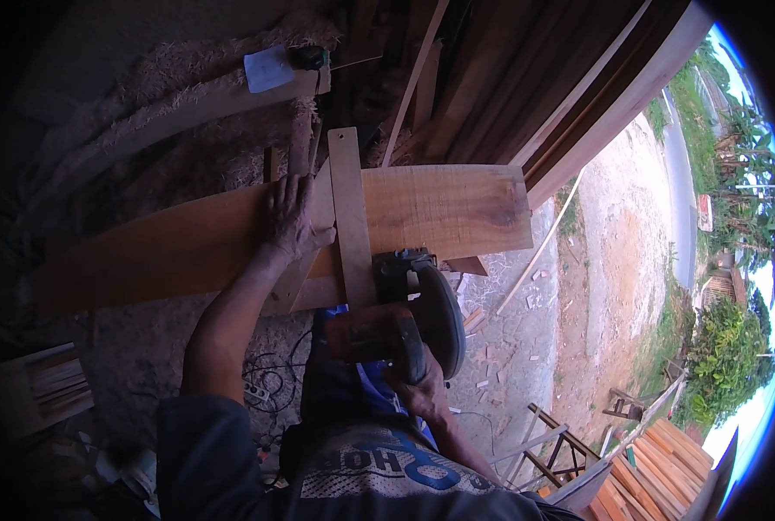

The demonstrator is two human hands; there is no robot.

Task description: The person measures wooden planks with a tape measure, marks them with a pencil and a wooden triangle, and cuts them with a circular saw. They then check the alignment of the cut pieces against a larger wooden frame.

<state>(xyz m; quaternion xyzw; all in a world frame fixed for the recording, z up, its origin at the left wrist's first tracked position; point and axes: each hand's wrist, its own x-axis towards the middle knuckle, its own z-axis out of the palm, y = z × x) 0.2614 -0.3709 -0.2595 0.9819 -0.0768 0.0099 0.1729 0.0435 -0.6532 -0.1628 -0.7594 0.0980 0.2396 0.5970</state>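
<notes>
Open-sided wood shed: sawdust heaped on the far-left bench, planks leaning at far centre-right, dirt yard and road to the right. A wide board lies across the work area, left to right, its right end overhanging. A narrow wooden strip lies crosswise on it, running near-to-far.

Your left hand is flat on the board, fingers spread, palm down, thumb side against the strip's left edge. Pressing, not gripping.

Your right hand is wrapped closed round the handle of a circular saw. Saw sits at the board's near edge, just right of the strip; blade guard faces right. Blade contact w/ the wood: can't tell.

A cable lies coiled on the ground near-left of the saw. Stacked boards at near right.
</notes>
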